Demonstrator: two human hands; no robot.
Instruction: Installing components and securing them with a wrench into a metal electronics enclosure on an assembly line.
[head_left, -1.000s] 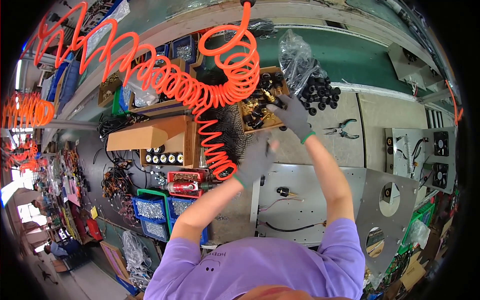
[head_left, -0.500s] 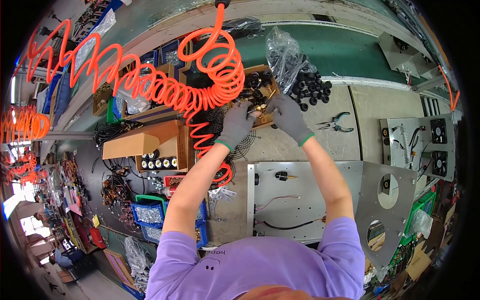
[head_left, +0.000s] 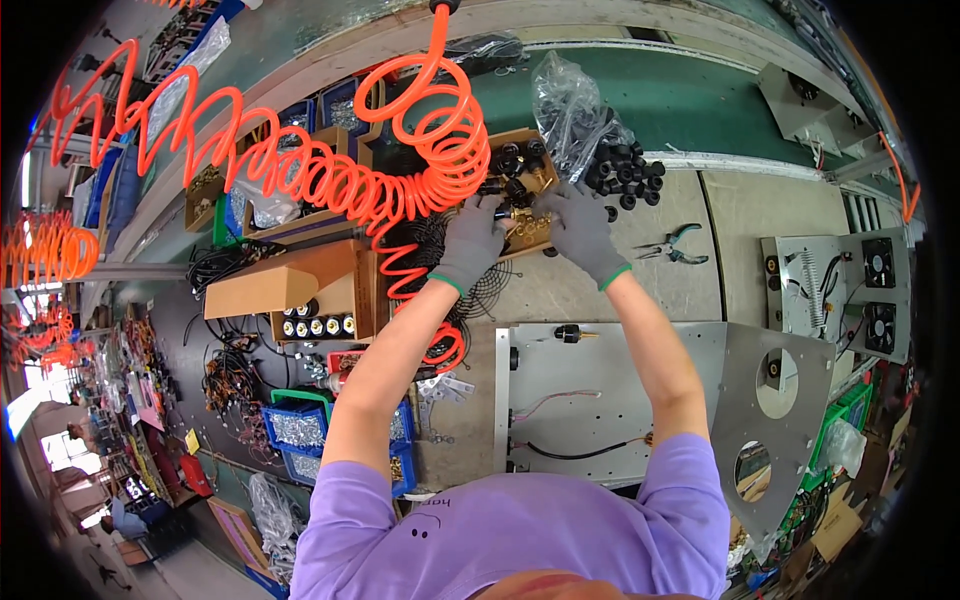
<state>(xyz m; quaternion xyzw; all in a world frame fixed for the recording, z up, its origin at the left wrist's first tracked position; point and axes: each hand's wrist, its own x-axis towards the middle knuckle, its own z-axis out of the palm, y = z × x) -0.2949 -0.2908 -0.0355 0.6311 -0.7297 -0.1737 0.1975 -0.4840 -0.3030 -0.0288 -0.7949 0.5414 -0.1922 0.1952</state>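
My gloved left hand [head_left: 472,246] is at the left side of an open cardboard box [head_left: 537,247], its fingers closed round a small black-and-brass fitting [head_left: 517,212]. From the right, my gloved right hand [head_left: 584,238] reaches over the box's edge with bent fingers close together; whatever they pinch is hidden. Loose brass rings [head_left: 526,236] and black fittings [head_left: 514,160] lie inside the box. Another black fitting with a brass stem [head_left: 573,333] rests on the grey metal panel [head_left: 620,375] in front of me.
Coiled orange air hose [head_left: 440,180] hangs just left of the box. Black caps [head_left: 625,175] spill from a clear bag [head_left: 567,110] at right, near pliers [head_left: 672,246]. A black wire fan guard [head_left: 490,290] lies under my left wrist; blue screw bins [head_left: 298,428] stand lower left.
My right hand has shifted slightly, and more brass rings show between my hands. The fitting on the metal panel has moved toward the panel's far edge.
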